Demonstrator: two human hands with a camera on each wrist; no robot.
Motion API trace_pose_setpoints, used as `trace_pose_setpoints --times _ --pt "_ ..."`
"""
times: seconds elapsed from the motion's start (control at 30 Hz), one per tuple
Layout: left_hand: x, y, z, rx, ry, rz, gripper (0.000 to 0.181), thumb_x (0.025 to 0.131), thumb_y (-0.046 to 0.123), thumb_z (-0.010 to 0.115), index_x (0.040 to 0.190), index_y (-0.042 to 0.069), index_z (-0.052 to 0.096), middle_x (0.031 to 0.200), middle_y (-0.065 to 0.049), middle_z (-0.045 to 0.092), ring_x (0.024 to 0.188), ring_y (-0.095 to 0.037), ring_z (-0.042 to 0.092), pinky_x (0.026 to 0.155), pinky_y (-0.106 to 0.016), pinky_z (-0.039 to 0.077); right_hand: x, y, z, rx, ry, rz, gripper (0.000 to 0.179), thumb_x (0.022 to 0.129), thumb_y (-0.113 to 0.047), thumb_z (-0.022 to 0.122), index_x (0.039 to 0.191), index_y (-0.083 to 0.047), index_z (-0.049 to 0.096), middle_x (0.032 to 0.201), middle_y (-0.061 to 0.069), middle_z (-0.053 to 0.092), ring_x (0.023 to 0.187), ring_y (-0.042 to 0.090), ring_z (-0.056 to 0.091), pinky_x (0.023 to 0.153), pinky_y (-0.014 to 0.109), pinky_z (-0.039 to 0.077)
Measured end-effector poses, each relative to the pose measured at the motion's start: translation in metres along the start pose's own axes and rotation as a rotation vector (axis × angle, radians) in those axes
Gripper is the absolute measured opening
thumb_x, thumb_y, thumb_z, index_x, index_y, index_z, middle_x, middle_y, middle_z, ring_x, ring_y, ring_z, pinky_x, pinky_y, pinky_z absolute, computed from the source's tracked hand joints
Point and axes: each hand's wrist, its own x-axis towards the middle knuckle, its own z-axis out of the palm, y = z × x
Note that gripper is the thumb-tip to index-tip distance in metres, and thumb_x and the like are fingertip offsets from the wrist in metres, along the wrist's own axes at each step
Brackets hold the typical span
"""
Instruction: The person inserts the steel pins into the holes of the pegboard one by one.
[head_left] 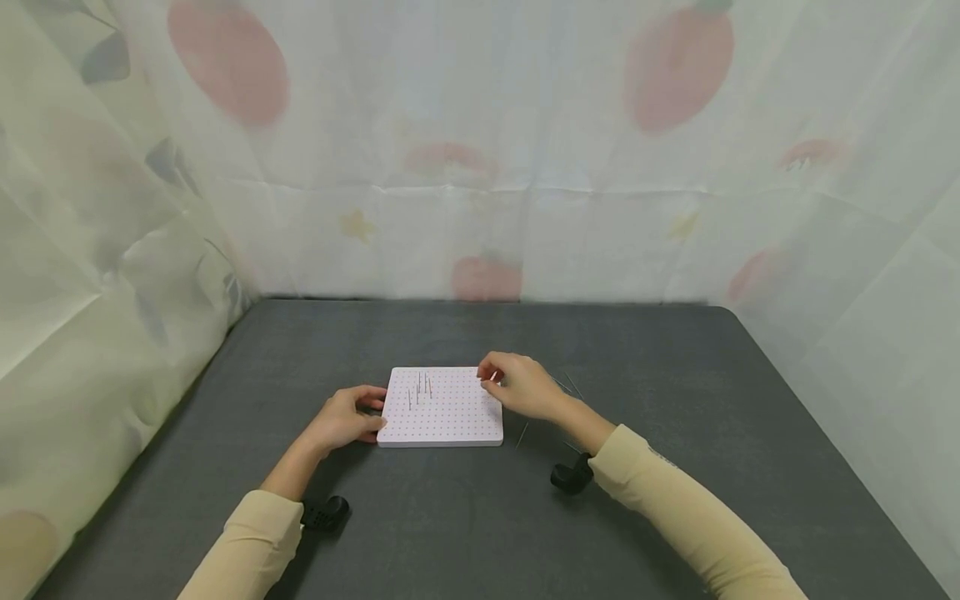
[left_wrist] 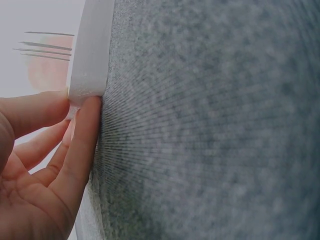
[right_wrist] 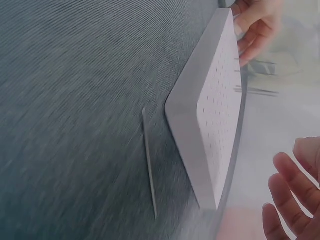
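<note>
A white pegboard point(head_left: 442, 425) with rows of small holes lies on the dark table. Several thin pins point(head_left: 418, 387) stand upright in its upper left part. My left hand point(head_left: 347, 419) grips the board's left edge; in the left wrist view the thumb point(left_wrist: 40, 110) is at the upper rim and a finger point(left_wrist: 85, 145) reaches the lower one. Over the board's right edge hovers my right hand point(head_left: 523, 385), fingers bent loosely. The right wrist view shows its fingertips point(right_wrist: 282, 165) apart with nothing visible between them.
Loose thin pins lie on the table right of the board, one point(head_left: 522, 435) near its lower right corner and another point(head_left: 573, 385) behind the right wrist. The dark table point(head_left: 450, 525) meets a patterned curtain point(head_left: 570, 242) at the back; curtains hang at both sides.
</note>
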Motion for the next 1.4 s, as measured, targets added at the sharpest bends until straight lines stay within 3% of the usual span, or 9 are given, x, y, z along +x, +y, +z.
trace_pose_setpoints --times 0.4,0.63,0.87,1.07,1.4 --pt "0.002 -0.001 0.000 0.012 0.004 0.007 0.056 0.086 0.000 0.067 0.139 -0.005 0.049 0.126 -0.027 0.058 0.085 -0.017 0.068 0.069 -0.034 0.063 -0.035 0.019 -0.021 -0.036 0.013 0.008 0.011 0.093 -0.014 0.067 0.103 -0.009 0.066 0.097 0.001 0.071 0.089 0.015 0.066 0.074 0.025 0.054" --pt "0.002 -0.001 0.000 0.002 -0.004 0.011 0.056 0.087 0.000 0.067 0.139 -0.005 0.049 0.126 -0.028 0.057 0.085 -0.019 0.069 0.069 -0.034 0.063 -0.057 0.029 -0.027 -0.004 0.040 0.017 0.015 0.092 -0.012 0.067 0.106 -0.006 0.067 0.098 0.003 0.071 0.087 0.015 0.066 0.075 0.035 0.058" --pt "0.001 -0.001 0.000 -0.010 -0.007 -0.002 0.056 0.086 0.000 0.067 0.139 -0.004 0.050 0.125 -0.026 0.058 0.084 -0.019 0.069 0.069 -0.034 0.063 -0.082 0.042 -0.029 0.030 0.057 0.052 0.015 0.092 -0.010 0.067 0.107 -0.005 0.066 0.096 0.001 0.070 0.084 0.010 0.063 0.072 0.024 0.055" --pt "-0.001 0.000 0.001 -0.007 -0.011 0.006 0.056 0.087 0.000 0.067 0.139 -0.005 0.049 0.125 -0.027 0.058 0.084 -0.018 0.069 0.068 -0.034 0.063 -0.103 0.052 -0.027 0.043 0.075 -0.009 0.014 0.091 -0.010 0.068 0.103 -0.004 0.065 0.090 0.000 0.068 0.078 0.004 0.060 0.064 0.020 0.051" --pt "-0.002 -0.001 0.001 -0.002 -0.006 0.008 0.055 0.086 -0.001 0.068 0.138 -0.006 0.050 0.125 -0.027 0.058 0.084 -0.017 0.068 0.069 -0.034 0.063 -0.127 0.058 -0.025 0.073 -0.058 0.092 0.012 0.091 -0.013 0.069 0.102 -0.010 0.065 0.090 -0.004 0.068 0.079 0.000 0.059 0.068 0.020 0.052"
